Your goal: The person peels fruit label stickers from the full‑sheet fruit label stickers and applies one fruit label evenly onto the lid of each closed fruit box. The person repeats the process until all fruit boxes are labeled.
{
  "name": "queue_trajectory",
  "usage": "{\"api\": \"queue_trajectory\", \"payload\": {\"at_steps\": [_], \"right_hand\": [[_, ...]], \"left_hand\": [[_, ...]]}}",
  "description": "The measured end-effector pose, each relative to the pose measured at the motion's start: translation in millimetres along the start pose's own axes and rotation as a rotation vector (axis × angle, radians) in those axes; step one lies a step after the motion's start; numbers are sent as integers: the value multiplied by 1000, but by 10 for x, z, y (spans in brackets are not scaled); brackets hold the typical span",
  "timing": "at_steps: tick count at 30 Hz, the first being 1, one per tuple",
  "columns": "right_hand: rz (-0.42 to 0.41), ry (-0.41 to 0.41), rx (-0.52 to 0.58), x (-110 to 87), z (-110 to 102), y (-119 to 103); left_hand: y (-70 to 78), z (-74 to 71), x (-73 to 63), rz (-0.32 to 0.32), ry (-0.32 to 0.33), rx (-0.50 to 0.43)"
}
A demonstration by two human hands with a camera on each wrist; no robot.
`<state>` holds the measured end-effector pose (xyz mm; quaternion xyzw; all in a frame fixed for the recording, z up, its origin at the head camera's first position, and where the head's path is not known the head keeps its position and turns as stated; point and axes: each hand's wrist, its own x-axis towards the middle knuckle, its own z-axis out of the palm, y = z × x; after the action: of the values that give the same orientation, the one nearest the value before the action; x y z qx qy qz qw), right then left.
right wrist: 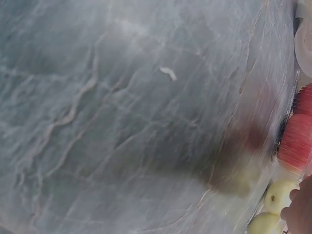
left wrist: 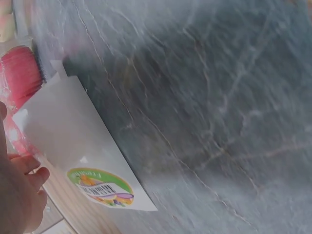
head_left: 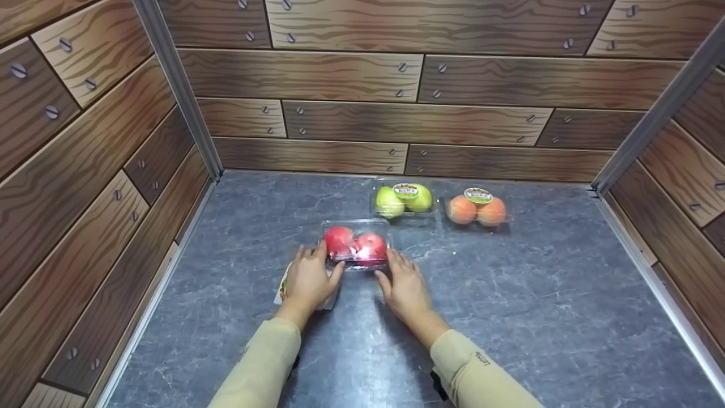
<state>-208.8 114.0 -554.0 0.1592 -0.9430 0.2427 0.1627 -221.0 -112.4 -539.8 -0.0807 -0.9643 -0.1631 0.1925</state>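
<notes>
Two red apples (head_left: 371, 247) lie inside a clear plastic box (head_left: 357, 223) in the middle of the table. No label shows on its lid. My left hand (head_left: 310, 279) holds the box at its left side, thumb by the near edge. At the opposite side my right hand (head_left: 406, 283) holds it, fingertips along the wall and thumb near the front corner. Partly hidden under my left hand is a white sheet (head_left: 280, 297). In the left wrist view this sheet (left wrist: 73, 126) bears an oval fruit sticker (left wrist: 100, 187) with green and orange edging.
Behind the box stand a clear box of green fruit (head_left: 419, 198) and, to its right, one of orange fruit (head_left: 491, 211). Both carry oval labels. Wood-patterned walls (head_left: 340, 79) enclose the grey marbled table (head_left: 538, 317) at the back and sides.
</notes>
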Motion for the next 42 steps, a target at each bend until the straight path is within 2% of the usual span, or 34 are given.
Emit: {"api": "queue_trajectory", "payload": {"at_steps": [5,12,20,42], "right_hand": [[0,35,-1,-33,-10,87],[-5,57,5,-85,-51,152],[34,51,13,-137,-104,229],[48,170,17,-280,-176,407]], "left_hand": [[79,22,-4,14,-9,9],[167,47,3,10,-59,36],[275,110,11,30,-39,36],[546,213,11,53,-15,14]]}}
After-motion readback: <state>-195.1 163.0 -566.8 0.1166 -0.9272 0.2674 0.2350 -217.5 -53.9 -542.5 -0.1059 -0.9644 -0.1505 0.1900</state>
